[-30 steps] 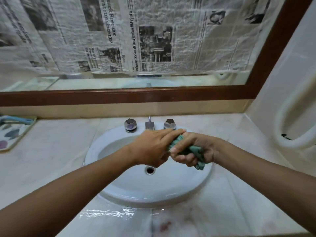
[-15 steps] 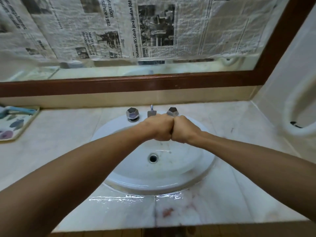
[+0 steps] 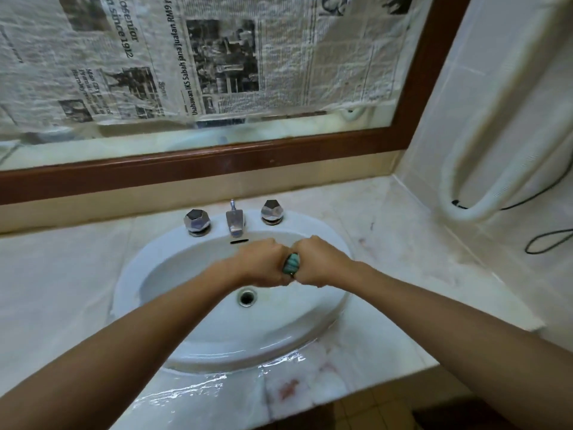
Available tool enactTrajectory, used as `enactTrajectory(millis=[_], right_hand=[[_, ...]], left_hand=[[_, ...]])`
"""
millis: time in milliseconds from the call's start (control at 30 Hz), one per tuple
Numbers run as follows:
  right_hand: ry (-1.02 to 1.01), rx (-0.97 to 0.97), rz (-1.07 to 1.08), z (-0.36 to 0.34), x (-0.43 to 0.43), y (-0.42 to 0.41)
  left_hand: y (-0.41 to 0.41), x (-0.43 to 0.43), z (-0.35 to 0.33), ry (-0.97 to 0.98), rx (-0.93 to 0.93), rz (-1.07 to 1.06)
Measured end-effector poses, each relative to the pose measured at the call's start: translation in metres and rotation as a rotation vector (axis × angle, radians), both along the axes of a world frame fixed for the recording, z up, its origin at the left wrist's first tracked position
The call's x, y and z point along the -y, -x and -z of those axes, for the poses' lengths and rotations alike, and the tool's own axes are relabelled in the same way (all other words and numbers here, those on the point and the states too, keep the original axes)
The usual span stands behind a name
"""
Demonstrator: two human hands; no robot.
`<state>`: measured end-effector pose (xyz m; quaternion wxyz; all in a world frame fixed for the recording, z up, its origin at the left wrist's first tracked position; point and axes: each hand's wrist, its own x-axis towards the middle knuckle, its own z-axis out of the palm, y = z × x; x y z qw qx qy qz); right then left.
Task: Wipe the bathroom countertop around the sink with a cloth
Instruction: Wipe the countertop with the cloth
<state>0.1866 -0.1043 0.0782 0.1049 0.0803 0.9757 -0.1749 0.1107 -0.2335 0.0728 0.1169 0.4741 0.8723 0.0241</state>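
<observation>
Both hands are fisted over the basin of the sink [image 3: 186, 308], knuckles nearly touching. The left hand [image 3: 263, 265] and the right hand [image 3: 319, 262] each clench one end of the cloth [image 3: 291, 263], a teal cloth of which only a tight twisted roll shows in the gap between the fists. The cloth is held above the bowl, slightly behind and to the right of the drain [image 3: 247, 297], and is clear of the desk [image 3: 387, 305].

Step in hand, as a judgement: wringing the cloth over the sink; the wiping pass is not under way. A film of water lies on the front edge of the desk, just before the sink rim, and reddish marks show on the stone beside it.

Next move, as a judgement: release the twist, open the cloth flat in one hand, and bring it down onto the desk beside the rim. The wet front strip and the stained areas to the right call for attention.

Legible writing: the newspaper [image 3: 217, 57] covering the mirror above the faucet [image 3: 235, 223] carries the fragments "since 1912" and "Usahawan IKS Sabah jana jualan RM9 ju…". Smaller print is too blurred to read. No brand marks are visible on the tap fittings.
</observation>
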Motion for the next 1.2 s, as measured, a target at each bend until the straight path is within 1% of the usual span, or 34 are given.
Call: enactTrajectory(millis=[100,133,200,233,300,367,433,500,533,600,633,700,733,767,800,867,900,967,1033,1067,1133,1200], right_hand=[[0.275,0.1,0.074,0.019,-0.017,-0.04],[0.399,0.138,0.126,0.026,-0.022,-0.056],[0.625,0.158,0.236,0.038,-0.033,-0.088],[0.725,0.153,0.299,0.045,-0.04,-0.104],[0.921,0.137,0.458,0.056,-0.057,-0.136],[1.01,0.069,0.642,0.065,-0.081,-0.165],[0.92,-0.011,0.831,0.074,-0.111,-0.186],[0.711,-0.026,0.976,0.088,-0.148,-0.2],[0.597,-0.043,1.008,0.094,-0.167,-0.204],[0.356,-0.105,1.021,0.105,-0.204,-0.207],[0.193,-0.101,0.998,0.108,-0.221,-0.207],[-0.134,-0.061,0.896,0.119,-0.249,-0.202],[-0.223,-0.057,0.849,0.125,-0.256,-0.195],[-0.249,-0.079,0.821,0.131,-0.256,-0.188],[-0.217,-0.106,0.793,0.142,-0.257,-0.179],[-0.182,-0.068,0.687,0.164,-0.241,-0.159],[-0.184,-0.063,0.61,0.171,-0.229,-0.151],[-0.2,-0.086,0.391,0.175,-0.211,-0.143],[-0.214,-0.08,0.187,0.18,-0.215,-0.149],[-0.217,-0.104,0.121,0.181,-0.225,-0.152],[-0.212,-0.138,0.072,0.182,-0.25,-0.151],[-0.235,-0.119,0.151,0.183,-0.28,-0.131]], left_hand=[[-0.023,0.006,0.029,-0.107,-0.044,0.142],[-0.031,0.007,0.04,-0.178,-0.011,0.171],[-0.046,0.008,0.064,-0.343,0.155,0.168],[-0.053,0.008,0.075,-0.402,0.246,0.131],[-0.065,0.006,0.095,-0.485,0.369,0.009],[-0.074,0.0,0.109,-0.549,0.45,-0.166],[-0.08,-0.012,0.118,-0.621,0.494,-0.327],[-0.081,-0.032,0.124,-0.679,0.501,-0.445],[-0.082,-0.043,0.127,-0.691,0.491,-0.481],[-0.082,-0.068,0.13,-0.692,0.467,-0.532],[-0.081,-0.082,0.132,-0.687,0.461,-0.553],[-0.08,-0.112,0.136,-0.665,0.454,-0.597],[-0.079,-0.124,0.138,-0.641,0.444,-0.617],[-0.078,-0.134,0.139,-0.605,0.42,-0.626],[-0.077,-0.145,0.142,-0.559,0.392,-0.639],[-0.079,-0.159,0.143,-0.481,0.344,-0.687],[-0.08,-0.163,0.142,-0.441,0.332,-0.712],[-0.08,-0.166,0.142,-0.347,0.322,-0.732],[-0.078,-0.166,0.141,-0.252,0.292,-0.713],[-0.076,-0.166,0.139,-0.219,0.268,-0.702],[-0.073,-0.167,0.136,-0.194,0.23,-0.693],[-0.075,-0.169,0.135,-0.207,0.191,-0.692]])
